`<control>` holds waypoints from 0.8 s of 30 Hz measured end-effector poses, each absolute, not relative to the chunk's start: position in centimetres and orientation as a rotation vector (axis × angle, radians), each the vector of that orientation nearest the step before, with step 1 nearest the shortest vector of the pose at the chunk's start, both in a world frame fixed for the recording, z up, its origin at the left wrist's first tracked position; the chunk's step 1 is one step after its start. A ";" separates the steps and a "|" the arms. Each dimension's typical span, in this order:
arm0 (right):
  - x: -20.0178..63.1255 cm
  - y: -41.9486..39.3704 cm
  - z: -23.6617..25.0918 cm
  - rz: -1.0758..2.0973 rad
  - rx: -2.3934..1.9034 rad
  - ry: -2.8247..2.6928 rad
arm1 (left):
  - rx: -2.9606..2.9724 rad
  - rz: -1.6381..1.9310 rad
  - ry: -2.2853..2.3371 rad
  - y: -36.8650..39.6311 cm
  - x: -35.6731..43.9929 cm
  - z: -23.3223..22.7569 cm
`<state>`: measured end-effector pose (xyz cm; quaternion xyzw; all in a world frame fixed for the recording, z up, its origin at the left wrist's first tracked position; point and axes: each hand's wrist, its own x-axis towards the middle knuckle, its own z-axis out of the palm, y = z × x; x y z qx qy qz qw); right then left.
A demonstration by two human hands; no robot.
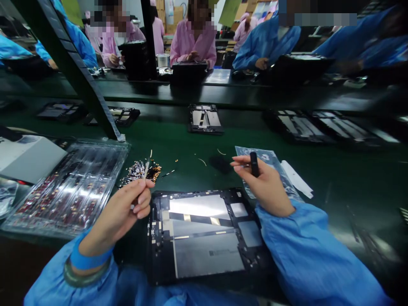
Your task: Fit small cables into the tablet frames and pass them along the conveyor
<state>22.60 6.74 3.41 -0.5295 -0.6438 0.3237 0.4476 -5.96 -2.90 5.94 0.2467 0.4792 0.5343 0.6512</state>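
Note:
My left hand [129,206] pinches a thin, pale strip [146,171] between thumb and forefinger, holding it upright. Behind that hand lies a pile of small black, silver and gold parts [135,172]. In front of me an opened tablet [207,255] lies flat, its silver battery and dark frame exposed. Above its far right corner is my right hand [269,187], with a short black pen-like tool [254,165] held in the fingers. The tool's lower end is hidden by the hand.
A clear plastic tray [73,187] with rows of small parts lies left, beside a white box [35,155]. A plastic bag [259,155] and a white strip [296,178] lie right. Another opened tablet [205,119] is farther back. Several people work across the bench.

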 end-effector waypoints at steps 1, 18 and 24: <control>22.6 6.9 3.4 0.813 -1.320 -1.574 | 0.560 1.189 1.061 -2.9 -5.5 5.9; 18.2 1.4 5.7 0.037 -0.697 -2.360 | 0.968 0.888 1.042 -3.3 -0.5 4.8; 16.0 -0.2 5.1 -0.248 -0.672 -2.422 | 1.703 0.805 1.433 -4.2 0.8 4.2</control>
